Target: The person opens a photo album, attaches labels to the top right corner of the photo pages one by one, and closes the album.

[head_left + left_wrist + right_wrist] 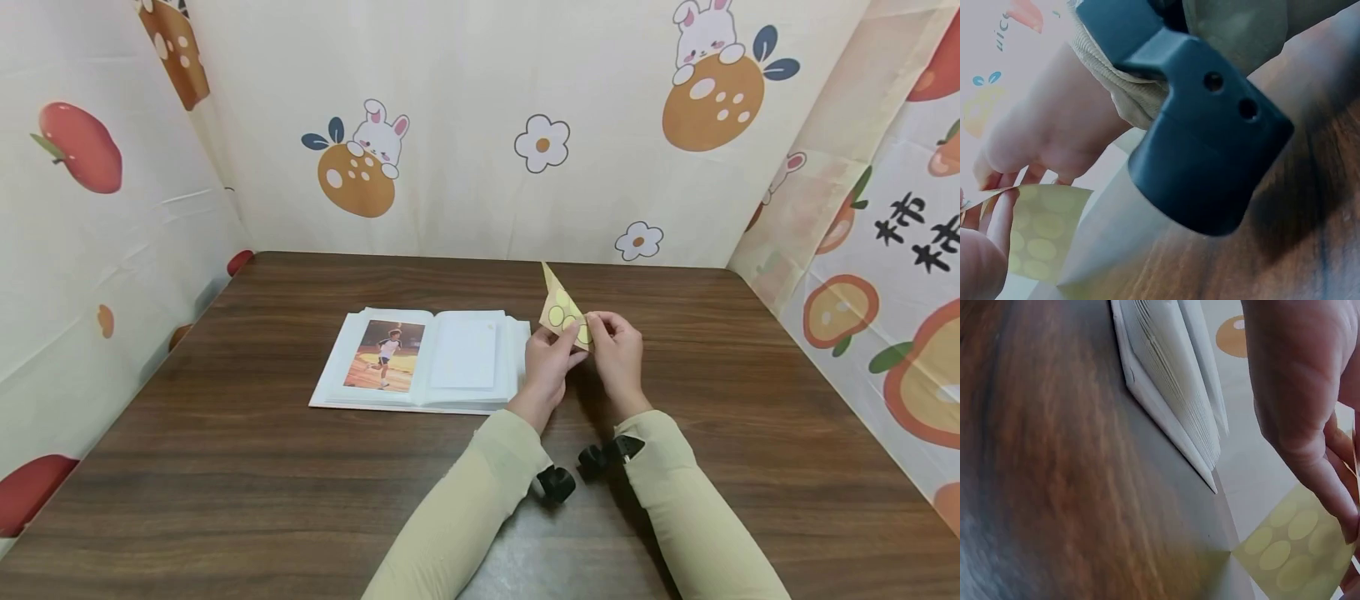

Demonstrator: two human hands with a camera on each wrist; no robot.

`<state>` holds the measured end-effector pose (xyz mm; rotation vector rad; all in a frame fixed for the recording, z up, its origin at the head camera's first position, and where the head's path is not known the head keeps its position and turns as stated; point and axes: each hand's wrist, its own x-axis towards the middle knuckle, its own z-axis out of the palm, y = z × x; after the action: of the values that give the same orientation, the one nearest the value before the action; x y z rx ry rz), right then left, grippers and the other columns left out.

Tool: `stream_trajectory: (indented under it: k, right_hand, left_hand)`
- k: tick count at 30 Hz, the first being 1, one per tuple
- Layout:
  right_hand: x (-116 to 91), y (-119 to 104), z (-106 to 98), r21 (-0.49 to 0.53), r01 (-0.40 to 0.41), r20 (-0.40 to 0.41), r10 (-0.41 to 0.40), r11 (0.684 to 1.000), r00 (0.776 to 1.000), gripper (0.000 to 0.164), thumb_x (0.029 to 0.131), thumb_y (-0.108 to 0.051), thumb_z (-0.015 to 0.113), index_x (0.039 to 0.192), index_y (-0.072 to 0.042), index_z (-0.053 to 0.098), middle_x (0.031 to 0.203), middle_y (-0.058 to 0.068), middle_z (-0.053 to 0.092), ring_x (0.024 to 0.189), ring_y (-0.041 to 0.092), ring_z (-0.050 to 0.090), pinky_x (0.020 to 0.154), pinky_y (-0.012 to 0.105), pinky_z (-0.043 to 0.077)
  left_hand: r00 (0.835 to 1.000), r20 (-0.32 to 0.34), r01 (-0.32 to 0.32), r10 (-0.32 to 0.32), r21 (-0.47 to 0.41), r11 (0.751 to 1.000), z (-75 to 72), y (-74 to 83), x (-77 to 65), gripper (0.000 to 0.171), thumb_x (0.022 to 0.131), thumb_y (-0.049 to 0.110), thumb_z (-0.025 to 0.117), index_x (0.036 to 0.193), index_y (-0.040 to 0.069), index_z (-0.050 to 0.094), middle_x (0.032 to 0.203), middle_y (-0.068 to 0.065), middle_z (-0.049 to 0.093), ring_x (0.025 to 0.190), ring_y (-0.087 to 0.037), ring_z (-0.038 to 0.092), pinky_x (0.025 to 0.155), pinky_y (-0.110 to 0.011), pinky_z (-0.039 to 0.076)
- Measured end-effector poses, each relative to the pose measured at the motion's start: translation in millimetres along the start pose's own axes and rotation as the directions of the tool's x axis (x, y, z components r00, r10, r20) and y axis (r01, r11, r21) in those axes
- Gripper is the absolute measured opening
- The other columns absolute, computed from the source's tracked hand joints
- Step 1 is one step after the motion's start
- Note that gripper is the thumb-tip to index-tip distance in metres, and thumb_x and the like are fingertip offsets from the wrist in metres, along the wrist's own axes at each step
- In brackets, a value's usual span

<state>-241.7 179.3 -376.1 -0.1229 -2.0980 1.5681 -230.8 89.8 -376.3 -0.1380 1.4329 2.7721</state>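
Both hands hold a yellow sticker sheet point(558, 315) with round dots, raised above the table at the album's right. The sheet is bent, with one pointed corner upward. My left hand point(546, 367) pinches its lower left part. My right hand point(619, 357) pinches the lower right edge, close to the left fingers. In the left wrist view, fingers of both hands meet at the sheet's edge point(1041, 234). The right wrist view shows the dotted face point(1291, 550) hanging below the right hand point(1300, 394). Some fingertips are hidden behind the sheet.
An open photo album point(327, 390) lies beside the left hand. Its left page bears a photo point(384, 357) of a running figure; a white rectangle point(463, 354) lies on the right page. Printed cloth walls point(465, 167) stand around the brown wooden table point(247, 467).
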Motion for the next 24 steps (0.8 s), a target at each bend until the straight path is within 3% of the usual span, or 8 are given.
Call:
stream_trajectory:
  k: [5, 12, 18, 24]
  right_hand:
    - [-1.6, -1.9, 1.9, 0.012, 0.030, 0.010, -0.030, 0.999, 1.000, 0.020, 0.087, -0.014, 0.065, 0.090, 0.005, 0.070, 0.074, 0.002, 0.063, 0.061, 0.005, 0.051, 0.053, 0.014, 0.042]
    - [-1.6, -2.3, 3.2, 0.040, 0.068, 0.017, -0.068, 0.997, 0.998, 0.020, 0.087, -0.014, 0.066, 0.090, 0.005, 0.069, 0.076, 0.000, 0.063, 0.066, 0.005, 0.053, 0.058, 0.016, 0.042]
    - [-1.5, -2.6, 1.5, 0.074, 0.057, 0.068, -0.062, 0.996, 0.996, 0.024, 0.085, -0.016, 0.069, 0.095, 0.005, 0.070, 0.083, 0.006, 0.067, 0.068, 0.006, 0.056, 0.057, 0.016, 0.043]
    - [2.5, -4.3, -0.5, 0.084, -0.013, 0.097, 0.005, 0.996, 0.995, 0.023, 0.086, -0.011, 0.067, 0.094, 0.010, 0.068, 0.076, 0.002, 0.065, 0.064, 0.005, 0.051, 0.054, 0.015, 0.041]
  left_hand:
    - [0.999, -0.031, -0.041, 0.040, -0.031, 0.999, -2.1, -1.8, 1.3, 0.026, 0.089, 0.010, 0.062, 0.113, 0.000, 0.057, 0.101, -0.009, 0.059, 0.086, -0.018, 0.060, 0.070, -0.034, 0.053]
    - [0.999, -0.005, -0.034, 0.034, -0.048, 0.998, -1.7, 2.1, 2.4, 0.029, 0.091, 0.013, 0.060, 0.117, 0.003, 0.055, 0.105, -0.008, 0.057, 0.089, -0.020, 0.060, 0.078, -0.040, 0.051]
    - [0.999, 0.022, -0.027, 0.028, -0.053, 0.998, -1.6, 4.4, 2.9, 0.028, 0.095, 0.011, 0.053, 0.119, -0.002, 0.054, 0.105, -0.013, 0.063, 0.090, -0.023, 0.064, 0.078, -0.040, 0.051]
    - [0.999, 0.030, -0.027, 0.028, -0.034, 0.999, -4.2, 2.1, 2.7, 0.029, 0.097, 0.012, 0.048, 0.121, -0.005, 0.053, 0.109, -0.019, 0.062, 0.096, -0.027, 0.062, 0.078, -0.040, 0.051]
